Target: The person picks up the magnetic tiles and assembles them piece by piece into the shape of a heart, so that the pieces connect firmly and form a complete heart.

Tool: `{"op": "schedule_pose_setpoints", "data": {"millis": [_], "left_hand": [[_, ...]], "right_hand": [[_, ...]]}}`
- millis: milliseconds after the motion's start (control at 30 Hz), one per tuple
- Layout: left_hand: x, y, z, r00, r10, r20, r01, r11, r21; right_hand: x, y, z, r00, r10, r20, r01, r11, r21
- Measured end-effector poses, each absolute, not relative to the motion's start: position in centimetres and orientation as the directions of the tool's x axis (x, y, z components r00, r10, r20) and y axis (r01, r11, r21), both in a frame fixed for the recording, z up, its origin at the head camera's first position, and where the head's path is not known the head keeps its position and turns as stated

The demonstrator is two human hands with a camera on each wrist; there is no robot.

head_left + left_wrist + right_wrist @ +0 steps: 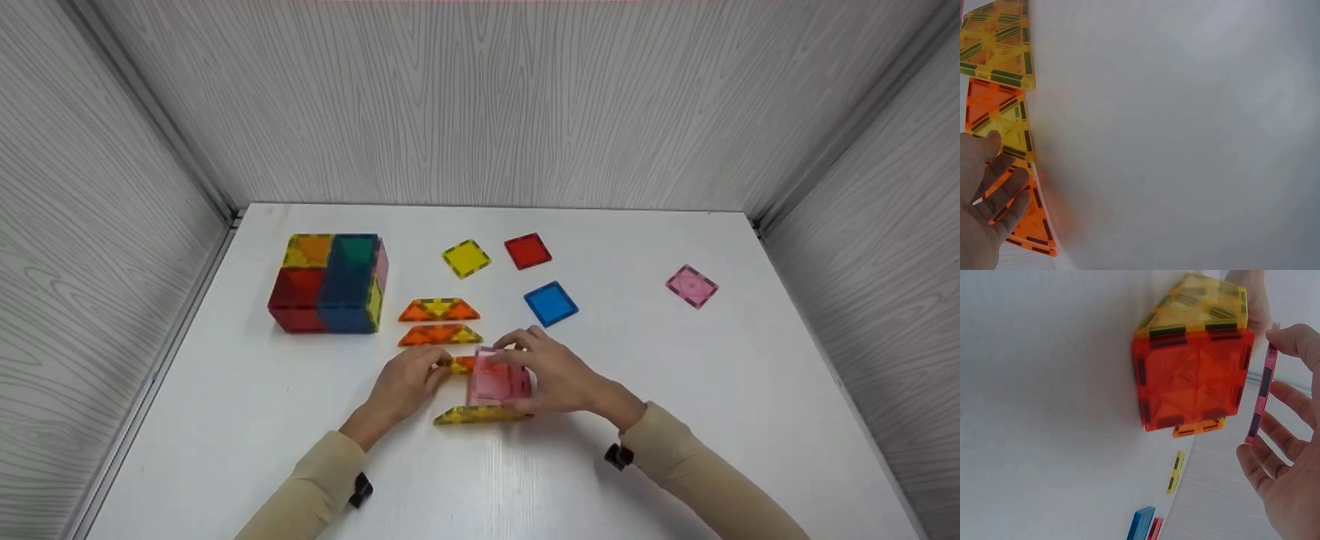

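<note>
In the head view my left hand (409,379) pinches the left end of an upright orange and yellow magnetic-tile panel (460,365). In the left wrist view its thumb lies over a yellow triangle of that panel. My right hand (551,371) holds a pink square magnetic tile (1262,385) by opposite edges, between thumb and fingertips. That tile is tilted just above a small upright build, whose red square tile (1193,379) faces the right wrist camera. A yellow trapezoid panel (480,415) stands along the build's near side.
Two more orange and yellow panels (439,310) stand behind the build. A multicoloured tile box (326,285) is at the left. Loose square tiles lie beyond: yellow (466,259), red (528,251), blue (551,304), and pink (692,286) far right. Grey walls (480,105) enclose the table.
</note>
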State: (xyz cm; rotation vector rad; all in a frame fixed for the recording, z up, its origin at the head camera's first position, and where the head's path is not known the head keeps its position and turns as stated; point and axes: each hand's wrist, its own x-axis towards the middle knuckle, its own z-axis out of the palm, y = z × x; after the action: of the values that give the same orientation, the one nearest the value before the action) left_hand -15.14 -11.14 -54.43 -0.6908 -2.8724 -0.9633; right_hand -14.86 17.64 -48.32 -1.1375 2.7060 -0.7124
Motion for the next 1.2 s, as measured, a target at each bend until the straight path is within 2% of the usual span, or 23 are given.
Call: {"op": "schedule_pose_setpoints", "data": {"millis": [300, 500, 633, 833, 1067, 1200], "left_hand": [[-15.1, -11.2, -54.5, -0.894, 0.407, 0.187, 0.439, 0.713, 0.547], [-15.1, -11.1, -54.5, -0.892, 0.413, 0.184, 0.441, 0.707, 0.552], [-15.1, -11.2, -54.6, -0.897, 0.406, 0.174, 0.432, 0.723, 0.54], [-15.0, -11.4, -55.0, -0.911, 0.385, 0.144, 0.4, 0.75, 0.526], [-15.0, -11.5, -55.0, -0.914, 0.383, 0.136, 0.394, 0.751, 0.529], [-15.0, -11.5, -54.9, -0.914, 0.387, 0.124, 0.39, 0.749, 0.535]], "right_hand": [[-15.2, 16.1, -49.1, -0.677, -0.736, 0.019, -0.665, 0.6, -0.445], [-15.4, 15.9, -49.5, -0.663, -0.747, 0.044, -0.681, 0.578, -0.45], [-15.5, 17.1, -49.9, -0.698, -0.713, 0.069, -0.644, 0.582, -0.497], [-16.6, 21.1, -51.1, -0.803, -0.582, 0.13, -0.539, 0.614, -0.577], [-18.8, 28.3, -52.4, -0.882, -0.409, 0.236, -0.469, 0.7, -0.539], [-20.3, 33.1, -53.1, -0.917, -0.316, 0.243, -0.398, 0.76, -0.514]]}}
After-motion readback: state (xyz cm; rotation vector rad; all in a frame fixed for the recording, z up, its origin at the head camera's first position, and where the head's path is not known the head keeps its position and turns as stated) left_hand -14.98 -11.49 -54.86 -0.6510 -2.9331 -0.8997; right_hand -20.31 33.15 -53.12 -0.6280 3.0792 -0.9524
